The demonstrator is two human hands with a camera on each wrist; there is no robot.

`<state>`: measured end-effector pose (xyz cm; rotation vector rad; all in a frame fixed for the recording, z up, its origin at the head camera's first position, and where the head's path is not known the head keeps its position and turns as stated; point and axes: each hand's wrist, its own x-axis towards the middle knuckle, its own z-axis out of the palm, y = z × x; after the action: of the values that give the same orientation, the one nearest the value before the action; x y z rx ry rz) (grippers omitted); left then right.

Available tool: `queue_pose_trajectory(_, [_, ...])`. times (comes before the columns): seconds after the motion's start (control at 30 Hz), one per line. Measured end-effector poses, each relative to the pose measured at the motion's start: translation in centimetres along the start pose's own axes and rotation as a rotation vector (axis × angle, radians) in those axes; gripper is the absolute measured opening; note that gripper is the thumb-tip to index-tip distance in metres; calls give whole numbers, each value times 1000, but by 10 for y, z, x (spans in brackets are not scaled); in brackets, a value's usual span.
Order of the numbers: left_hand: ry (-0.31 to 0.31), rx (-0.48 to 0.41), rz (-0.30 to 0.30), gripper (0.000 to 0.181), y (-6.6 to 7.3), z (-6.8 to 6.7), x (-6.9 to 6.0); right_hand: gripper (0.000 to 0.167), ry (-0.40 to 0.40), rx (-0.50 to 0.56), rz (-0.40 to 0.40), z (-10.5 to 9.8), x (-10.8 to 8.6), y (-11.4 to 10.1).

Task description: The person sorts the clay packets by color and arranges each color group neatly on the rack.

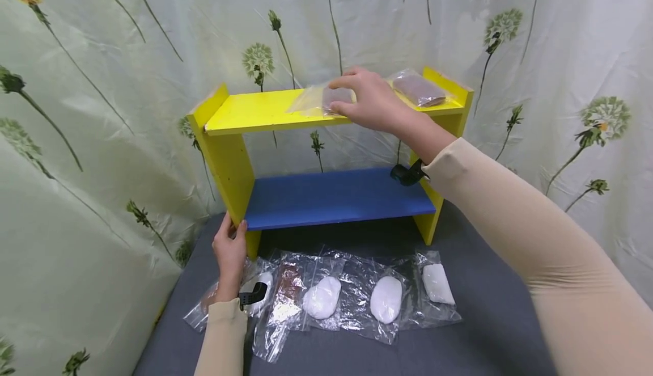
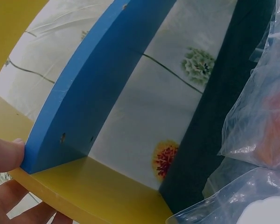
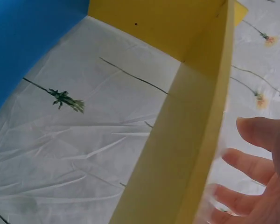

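Loosely spread, right hand [image 1: 369, 101] is by a bag [image 1: 330, 98]; left hand [image 1: 230, 251] grips the shelf [image 1: 229, 174].

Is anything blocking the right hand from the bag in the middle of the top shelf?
Nothing visible is. The bag lies right by the right hand, and the other bag on the yellow shelf sits off to the right.

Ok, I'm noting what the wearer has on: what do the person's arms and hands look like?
The arms wear plain, long beige fabric sleeves; the right sleeve is wrinkled partway up, the left sleeve shows less. A small black curved device sits at the left wrist, another at the right. Both hands, left hand and right hand, are ungloved. No cables show.
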<state>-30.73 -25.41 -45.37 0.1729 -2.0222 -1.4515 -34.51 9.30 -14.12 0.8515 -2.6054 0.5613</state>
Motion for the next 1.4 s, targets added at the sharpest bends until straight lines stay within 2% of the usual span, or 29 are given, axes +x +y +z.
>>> queue_pose_trajectory(0.3, [8,-1,4,49,-1,-1,-1,48,157,-24,-65,-17,-36,4])
queue_pose_trajectory(0.57, [-1,-1,23,47,2,3,1,48,264,-38,-79,-34,-80,17])
queue_pose_trajectory(0.73, [3,6,19,47,3,1,0,50,354,-54,-104,-36,-109,30])
queue_pose_trajectory(0.93, [2,2,-5,47,1,1,-2,57,433,-17,-53,-30,-142,47])
queue_pose_trajectory(1.1, [5,3,13,46,-3,2,-1,61,481,-14,-11,-17,-164,65])
queue_pose_trajectory(1.4, [16,10,29,47,-3,0,-1,65,505,20,109,12,-196,99])
